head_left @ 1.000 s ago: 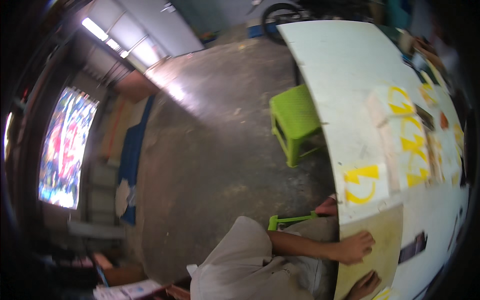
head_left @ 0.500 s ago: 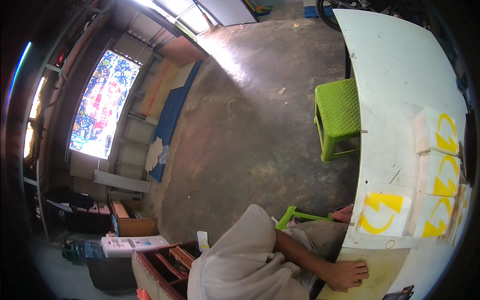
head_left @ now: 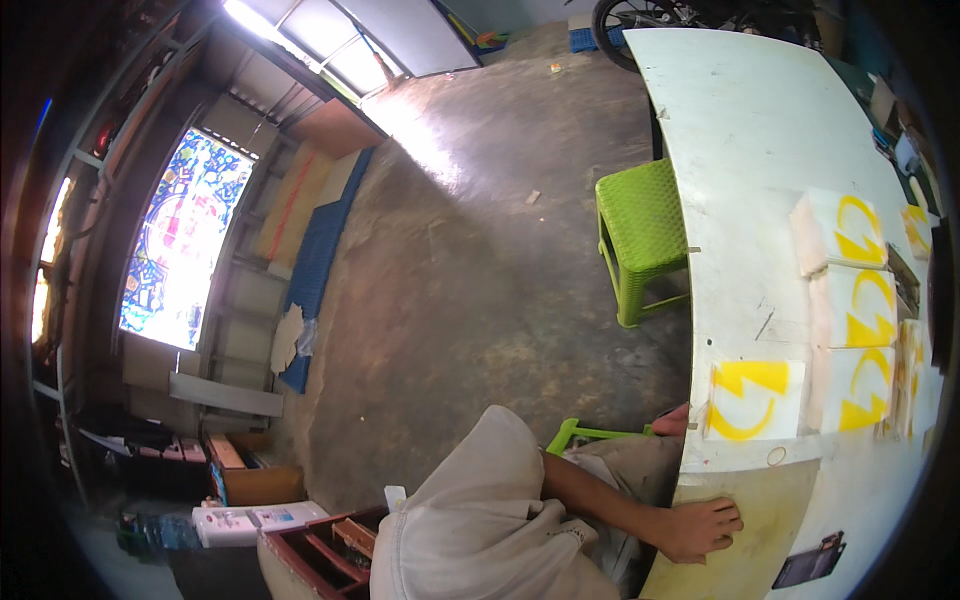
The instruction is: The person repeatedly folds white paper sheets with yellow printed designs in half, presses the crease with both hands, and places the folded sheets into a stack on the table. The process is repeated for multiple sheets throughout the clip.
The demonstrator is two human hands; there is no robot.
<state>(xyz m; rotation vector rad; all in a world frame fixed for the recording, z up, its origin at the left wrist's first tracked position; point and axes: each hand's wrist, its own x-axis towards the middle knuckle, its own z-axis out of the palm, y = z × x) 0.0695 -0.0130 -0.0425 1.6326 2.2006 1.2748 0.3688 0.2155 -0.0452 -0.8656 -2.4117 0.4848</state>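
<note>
My left hand rests on a yellowish board at the near end of the white table, its fingers loosely bent and slightly apart. No object shows in it. The forearm comes out of a loose light grey sleeve. Past the hand lies a white sheet with a yellow printed shape. Stacks of similar white sheets stand in a row to its right. A dark flat object, too unclear to name, lies right of the hand. My right hand is out of view.
A green woven-pattern stool stands against the left edge of the white table. Lower left are a reddish-brown compartmented box, a white-and-pink case and a cardboard box. A motorbike wheel shows at the back.
The view has shifted, so the stool and table sit further left and more of the dark flat object shows. My left hand stays on the board with little change.
</note>
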